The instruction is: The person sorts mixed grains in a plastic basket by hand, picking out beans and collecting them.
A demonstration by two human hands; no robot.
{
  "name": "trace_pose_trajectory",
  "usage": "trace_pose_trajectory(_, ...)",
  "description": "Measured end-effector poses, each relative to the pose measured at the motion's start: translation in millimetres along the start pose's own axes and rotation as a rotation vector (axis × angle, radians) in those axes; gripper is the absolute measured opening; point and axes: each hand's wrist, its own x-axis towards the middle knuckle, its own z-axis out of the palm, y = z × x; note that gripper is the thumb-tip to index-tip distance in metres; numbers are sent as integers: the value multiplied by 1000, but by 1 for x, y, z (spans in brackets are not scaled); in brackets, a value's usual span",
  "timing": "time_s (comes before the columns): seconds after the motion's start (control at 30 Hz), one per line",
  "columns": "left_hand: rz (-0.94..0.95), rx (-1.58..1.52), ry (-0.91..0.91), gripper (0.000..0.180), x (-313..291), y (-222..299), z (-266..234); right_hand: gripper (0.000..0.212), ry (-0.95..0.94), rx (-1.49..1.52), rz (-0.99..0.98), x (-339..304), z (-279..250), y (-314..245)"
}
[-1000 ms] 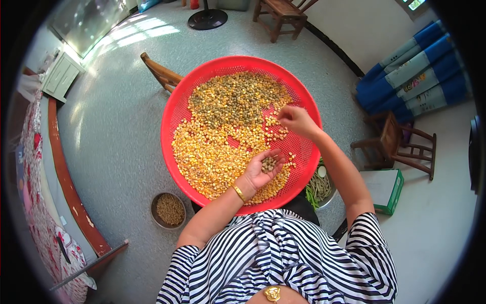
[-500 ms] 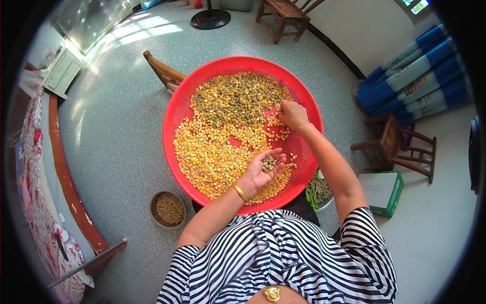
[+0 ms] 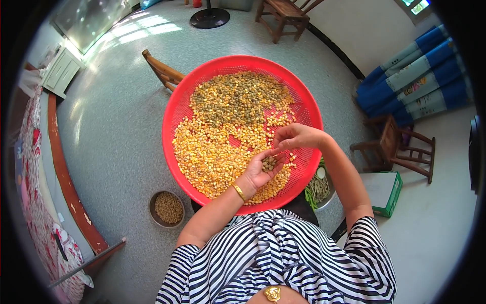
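Note:
A wide red perforated basket [image 3: 312, 109] rests in front of me, spread with yellow corn kernels [image 3: 202, 162] on the near side and a mix of corn and greenish-brown beans [image 3: 228, 99] on the far side. Palm up over the near right part, my left hand [image 3: 257, 175] is cupped round a small heap of greenish-brown beans [image 3: 269, 163]. My right hand [image 3: 299, 137] hovers just beyond it, thumb and fingers pinched close to the left fingertips. Whatever that pinch holds is too small to make out.
On the floor, a metal bowl of beans [image 3: 169, 207] stands left of the basket. A bowl of green vegetables [image 3: 319, 190] sits at the right, beside a green-and-white box [image 3: 387, 195]. Wooden chairs stand right [image 3: 387, 144] and far back [image 3: 283, 17]; another piece of wooden furniture [image 3: 162, 71] adjoins the basket.
My right hand has come back from the basket's right side toward me, to the fingertips of my left hand. My left hand has stayed in place with its beans.

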Motion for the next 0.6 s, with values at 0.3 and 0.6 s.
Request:
trace_pose_trajectory(0.3, -64, -55, -63, 25, 4, 1, -6, 11, 829, -405, -42, 50, -38, 49)
trace_pose_trajectory(0.6, -52, -75, -82, 25, 4, 2, -8, 9, 889, -848, 101, 86, -27, 53)
